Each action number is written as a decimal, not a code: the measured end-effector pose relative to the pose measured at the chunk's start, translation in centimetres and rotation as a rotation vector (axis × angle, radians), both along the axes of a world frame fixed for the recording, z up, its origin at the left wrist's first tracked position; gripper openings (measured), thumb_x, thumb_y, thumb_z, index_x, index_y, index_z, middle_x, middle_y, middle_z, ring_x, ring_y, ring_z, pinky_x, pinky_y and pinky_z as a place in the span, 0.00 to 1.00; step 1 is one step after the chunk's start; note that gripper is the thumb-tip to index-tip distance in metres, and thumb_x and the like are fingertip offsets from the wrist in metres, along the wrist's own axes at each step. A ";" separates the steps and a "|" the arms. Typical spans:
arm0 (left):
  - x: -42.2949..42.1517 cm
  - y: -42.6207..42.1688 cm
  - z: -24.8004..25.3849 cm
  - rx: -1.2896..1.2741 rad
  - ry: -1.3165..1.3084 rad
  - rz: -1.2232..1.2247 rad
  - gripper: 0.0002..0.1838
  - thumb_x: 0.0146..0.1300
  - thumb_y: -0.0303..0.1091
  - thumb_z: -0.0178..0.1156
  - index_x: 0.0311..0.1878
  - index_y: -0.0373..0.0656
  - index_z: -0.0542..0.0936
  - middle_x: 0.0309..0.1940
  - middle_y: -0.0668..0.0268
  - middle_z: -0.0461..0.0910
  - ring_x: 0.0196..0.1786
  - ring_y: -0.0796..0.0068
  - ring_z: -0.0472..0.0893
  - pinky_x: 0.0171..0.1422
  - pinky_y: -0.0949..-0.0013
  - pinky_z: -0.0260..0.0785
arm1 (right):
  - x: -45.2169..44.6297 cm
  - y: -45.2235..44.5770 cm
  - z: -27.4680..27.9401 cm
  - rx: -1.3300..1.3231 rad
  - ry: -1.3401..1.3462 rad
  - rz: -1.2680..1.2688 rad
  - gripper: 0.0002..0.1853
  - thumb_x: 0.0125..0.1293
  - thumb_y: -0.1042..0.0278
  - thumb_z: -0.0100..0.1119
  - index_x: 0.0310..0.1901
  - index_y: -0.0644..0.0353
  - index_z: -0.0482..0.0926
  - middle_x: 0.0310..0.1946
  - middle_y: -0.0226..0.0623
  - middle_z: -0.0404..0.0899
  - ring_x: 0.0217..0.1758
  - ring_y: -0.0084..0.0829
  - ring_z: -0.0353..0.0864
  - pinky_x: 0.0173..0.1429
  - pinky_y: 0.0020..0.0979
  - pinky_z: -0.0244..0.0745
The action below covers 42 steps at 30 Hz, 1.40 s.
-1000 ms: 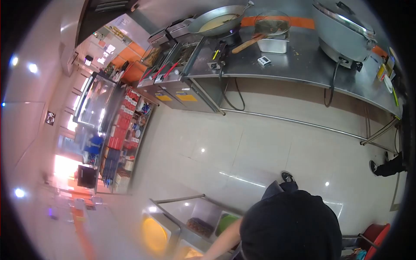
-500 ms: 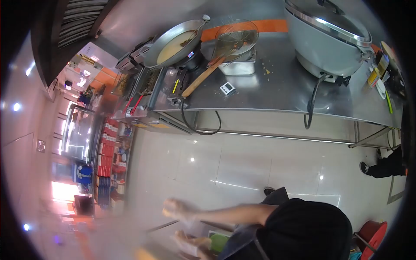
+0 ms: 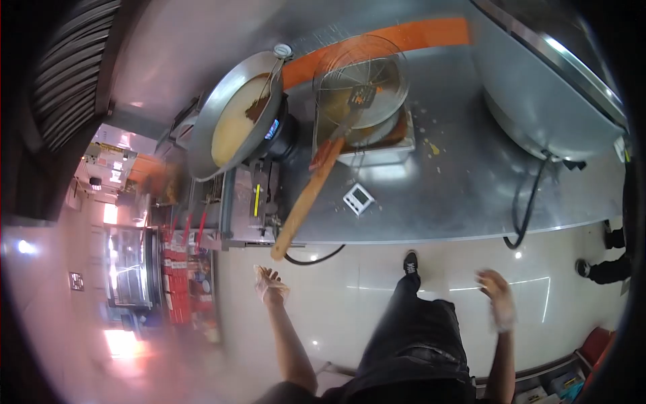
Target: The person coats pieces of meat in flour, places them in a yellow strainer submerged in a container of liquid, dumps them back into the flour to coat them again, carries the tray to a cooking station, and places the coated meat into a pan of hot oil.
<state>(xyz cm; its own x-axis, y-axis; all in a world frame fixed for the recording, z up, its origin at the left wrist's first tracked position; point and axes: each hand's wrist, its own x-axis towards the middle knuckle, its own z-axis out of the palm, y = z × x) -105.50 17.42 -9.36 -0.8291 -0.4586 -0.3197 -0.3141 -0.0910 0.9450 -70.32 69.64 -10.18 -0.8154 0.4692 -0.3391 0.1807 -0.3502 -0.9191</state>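
Note:
My left hand point(image 3: 272, 288), in a clear plastic glove, is held over the floor just below the wooden handle of a strainer point(image 3: 308, 202). Its fingers are curled around something small and pale that I cannot make out. On the right, my right hand point(image 3: 496, 296) hangs in front of the counter, also gloved and slightly blurred. Its fingers look loosely apart, with nothing visible in them. Neither hand touches the counter. The round wire strainer rests across a metal container point(image 3: 383, 158), with a spatula point(image 3: 362, 97) lying in it.
A wok-like pan point(image 3: 202, 151) of pale liquid with a brown clump and a thermometer point(image 3: 282, 51) stands on a burner. A white timer point(image 3: 358, 199) lies on the steel counter point(image 3: 437, 209). Right are a large grey cooker point(image 3: 538, 101), its cable, and another person's legs point(image 3: 605, 266).
I have turned to face the counter, and the pan and strainer look nearer. My hands, close together low down before, are now wide apart, the right one far to the right.

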 end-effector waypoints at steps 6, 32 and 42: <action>-11.9 -2.2 -2.6 -0.058 -0.022 -0.188 0.20 0.69 0.52 0.56 0.44 0.40 0.77 0.36 0.65 0.79 0.38 0.68 0.80 0.41 0.64 0.73 | 15.7 -0.3 -6.0 -0.177 -0.522 -0.639 0.32 0.71 0.43 0.48 0.67 0.58 0.64 0.63 0.41 0.69 0.66 0.39 0.68 0.68 0.42 0.61; -16.5 -8.1 -13.2 0.127 0.222 -0.174 0.09 0.67 0.38 0.60 0.42 0.44 0.75 0.30 0.67 0.78 0.31 0.74 0.79 0.33 0.70 0.74 | 19.6 -5.8 -14.0 -0.667 -0.466 -0.771 0.34 0.70 0.45 0.51 0.69 0.58 0.61 0.67 0.42 0.66 0.70 0.44 0.65 0.72 0.44 0.57; -16.7 -8.4 -12.5 -0.233 0.278 -0.311 0.09 0.72 0.34 0.54 0.34 0.42 0.74 0.22 0.62 0.79 0.22 0.74 0.80 0.21 0.73 0.74 | 19.1 -8.5 -15.4 -0.735 -0.461 -0.784 0.30 0.72 0.48 0.49 0.68 0.60 0.64 0.65 0.45 0.68 0.68 0.46 0.68 0.70 0.44 0.62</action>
